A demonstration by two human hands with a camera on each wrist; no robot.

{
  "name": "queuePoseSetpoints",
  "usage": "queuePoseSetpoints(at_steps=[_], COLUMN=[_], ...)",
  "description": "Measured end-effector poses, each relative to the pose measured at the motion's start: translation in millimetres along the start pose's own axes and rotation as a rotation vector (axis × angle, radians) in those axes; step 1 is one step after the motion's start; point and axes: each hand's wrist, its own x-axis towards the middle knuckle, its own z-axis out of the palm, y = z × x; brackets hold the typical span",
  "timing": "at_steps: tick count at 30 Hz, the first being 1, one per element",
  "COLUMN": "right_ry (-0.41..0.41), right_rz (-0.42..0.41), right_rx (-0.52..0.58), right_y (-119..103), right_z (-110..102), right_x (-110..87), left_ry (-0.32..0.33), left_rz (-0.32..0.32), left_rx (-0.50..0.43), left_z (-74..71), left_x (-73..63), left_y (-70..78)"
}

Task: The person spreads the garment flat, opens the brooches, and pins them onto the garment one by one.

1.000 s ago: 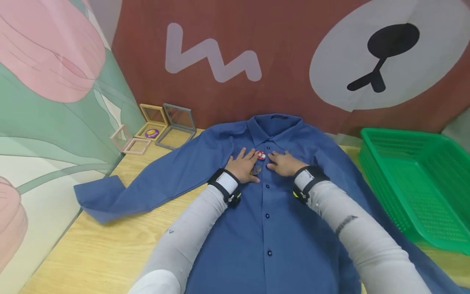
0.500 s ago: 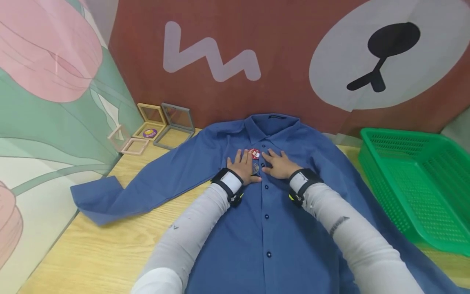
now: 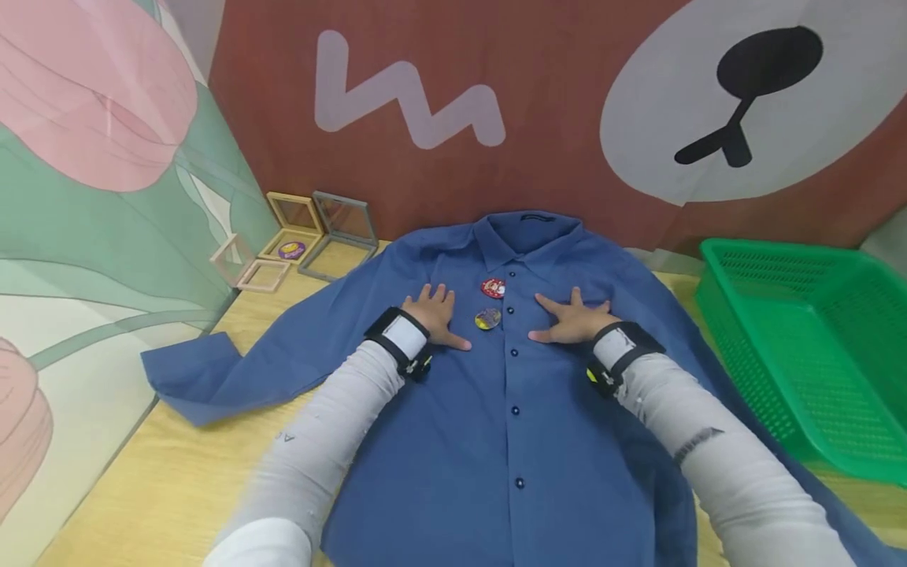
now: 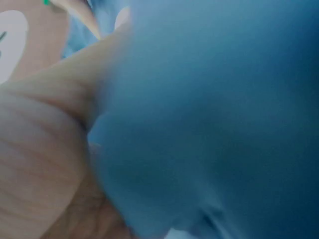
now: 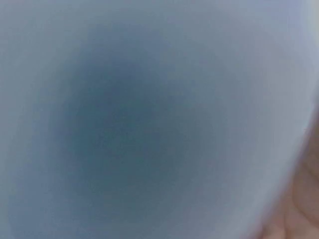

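Note:
A blue button-up shirt (image 3: 453, 441) lies spread on the table, collar toward the wall. On its chest, left of the button line, sit a red round badge (image 3: 492, 287) and, just below, a yellow and purple round badge (image 3: 487, 319). My left hand (image 3: 434, 316) rests on the shirt to the left of the badges, fingers spread. On the other side of the buttons my right hand (image 3: 575, 319) touches the cloth, its fingers also spread. Blurred blue cloth (image 4: 199, 109) fills most of the left wrist view; the right wrist view is too blurred for detail.
A green plastic basket (image 3: 815, 449) stands at the right. Small open frames stand at the back left: a grey one (image 3: 338, 272), a yellow one (image 3: 272, 250) with a purple badge (image 3: 291, 250) inside, and a pale pink one (image 3: 264, 276). A painted wall (image 3: 553, 118) closes the back.
Both hands have moved apart, the left hand leftward and the right hand rightward. The two chest badges, partly covered by the left hand half a second ago, now show fully.

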Motion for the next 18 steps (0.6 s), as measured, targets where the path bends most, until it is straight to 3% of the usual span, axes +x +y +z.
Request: queuePoseSetpoints(at_steps=[4, 14, 18], right_ry=[-0.041, -0.037, 0.006], right_rz=[-0.015, -0.003, -0.04], right_rx=[-0.018, -0.017, -0.022], right_y=[10.3, 12.2, 10.5], right_z=[-1.3, -0.7, -0.8], right_x=[0.5, 2.1, -3.1], left_ry=[-0.021, 0.005, 0.026], left_rz=[0.011, -0.031, -0.033], left_rx=[0.004, 0.049, 0.033], left_z=[2.4, 0.3, 2.1], left_x=[-1.0, -6.0, -3.5], left_y=[-9.5, -1.4, -3.7])
